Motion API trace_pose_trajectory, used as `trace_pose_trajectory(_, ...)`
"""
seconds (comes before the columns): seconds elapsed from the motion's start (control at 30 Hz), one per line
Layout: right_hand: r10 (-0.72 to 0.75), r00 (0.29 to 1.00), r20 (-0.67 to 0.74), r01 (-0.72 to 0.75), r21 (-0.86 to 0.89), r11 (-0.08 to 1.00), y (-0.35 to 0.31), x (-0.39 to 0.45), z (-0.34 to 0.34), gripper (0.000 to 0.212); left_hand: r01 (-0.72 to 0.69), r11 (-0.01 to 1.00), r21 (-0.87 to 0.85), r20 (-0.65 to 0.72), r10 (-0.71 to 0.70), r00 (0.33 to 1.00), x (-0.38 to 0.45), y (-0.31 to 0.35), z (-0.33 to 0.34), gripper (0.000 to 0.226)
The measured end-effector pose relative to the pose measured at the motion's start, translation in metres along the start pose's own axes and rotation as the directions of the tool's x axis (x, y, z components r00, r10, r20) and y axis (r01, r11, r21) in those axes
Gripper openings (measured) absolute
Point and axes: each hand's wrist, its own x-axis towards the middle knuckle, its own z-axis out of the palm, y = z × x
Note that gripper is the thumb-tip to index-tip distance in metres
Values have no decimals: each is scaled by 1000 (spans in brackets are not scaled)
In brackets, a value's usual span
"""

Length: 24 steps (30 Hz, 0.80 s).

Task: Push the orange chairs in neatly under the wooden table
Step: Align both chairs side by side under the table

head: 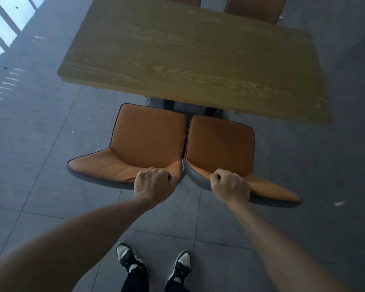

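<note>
Before the wooden table [190,60], each hand's grip (closed) tops one orange chair: left hand [154,183], right hand [230,187].

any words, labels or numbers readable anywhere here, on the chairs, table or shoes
None: no readable text shows on the wooden table, the left orange chair, the right orange chair or the shoes. The white scrap on the floor is too small to read.

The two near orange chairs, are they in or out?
Out: both near chairs show whole seats short of the table edge.
</note>
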Motion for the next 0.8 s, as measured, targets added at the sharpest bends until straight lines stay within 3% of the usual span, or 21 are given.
trace_pose_trajectory(0.1, 40, 993, 113, -36, -40, 999, -4, -2, -9, 50, -76, 995, -67, 105, 82, 991, -1, -7, -11, 46)
trace_pose_trajectory(0.17, 81, 988, 128, -72, -76, 995, -19, -12, -13, 50, -118, 978, -170, 283, 163, 945, -3, -18, -26, 42)
trace_pose_trajectory(0.23, 93, 983, 157, -68, -153, 986, -42, -26, -14, 52, -130, 958, -254, 360, 219, 907, -9, -39, -38, 40)
trace_pose_trajectory(0.37, 101, 972, 211, -63, -178, 982, -101, -48, -12, 67, -136, 959, -250, 276, 205, 939, -22, -105, -47, 38)
trace_pose_trajectory(0.53, -87, 962, 260, 89, 4, 996, -191, -54, -11, 56, -58, 967, -247, 235, 118, 965, -37, -186, -57, 39)
trace_pose_trajectory(0.67, -166, 922, 350, 171, 16, 985, -265, -34, -18, 55, 5, 966, -260, 319, 81, 944, -33, -233, -83, 32)
trace_pose_trajectory(0.8, -159, 835, 527, 160, 44, 986, -327, 18, -20, 56, 68, 980, -189, 398, 13, 917, -5, -297, -106, 41)
